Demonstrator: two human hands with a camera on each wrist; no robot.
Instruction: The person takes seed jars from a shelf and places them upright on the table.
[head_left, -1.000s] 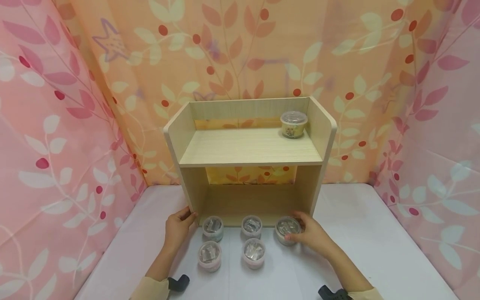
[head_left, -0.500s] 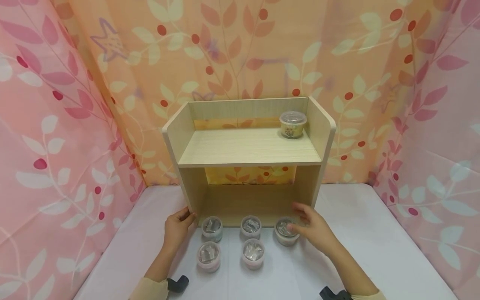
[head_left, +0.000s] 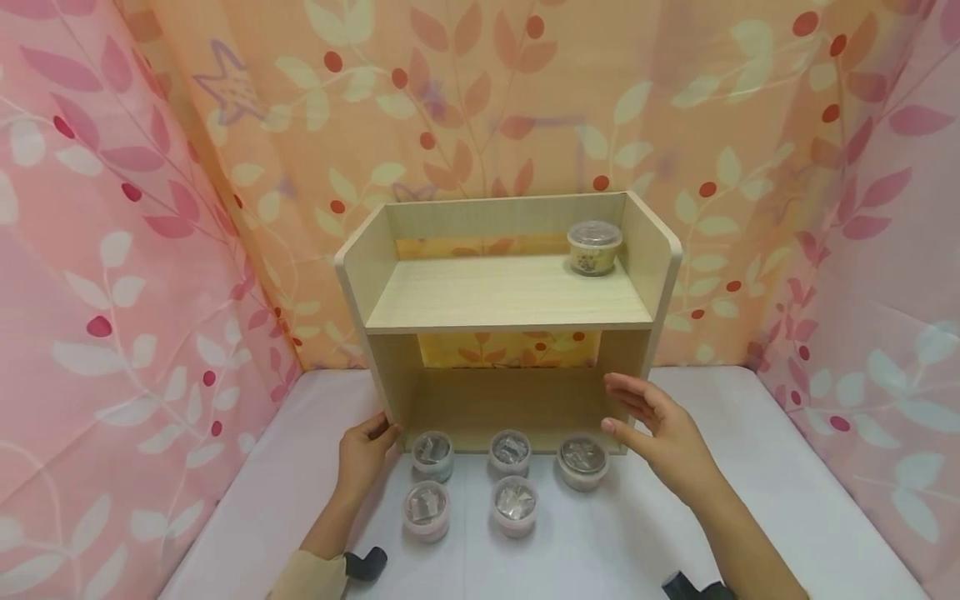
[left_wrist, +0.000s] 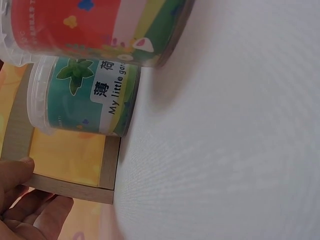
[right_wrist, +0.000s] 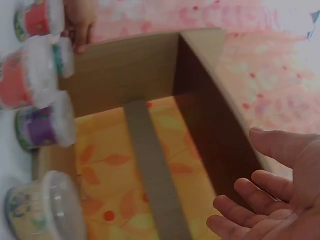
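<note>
My left hand (head_left: 363, 457) pinches the lower front edge of the left side panel of a pale wooden shelf (head_left: 510, 304); the left wrist view shows the thumb (left_wrist: 17, 172) on one face and the fingers on the other. My right hand (head_left: 667, 433) hovers at the shelf's lower right, fingers spread and holding nothing. Just left of it stands a wide lidded tub (head_left: 582, 462). Smaller lidded cups stand further left: a teal-labelled one (left_wrist: 85, 97), a red-labelled one (left_wrist: 90, 27), a purple-labelled one (right_wrist: 42, 125) and a pinkish cup (head_left: 514, 506).
A similar wide tub (head_left: 594, 248) sits at the right end of the upper shelf. The shelf unit stands on a white-covered table (head_left: 247, 508), with patterned curtains (head_left: 487, 100) behind and at both sides.
My right hand has let go of the wide tub and moved up and to the right. The tub stays in place, and my left hand keeps its hold on the side panel.
</note>
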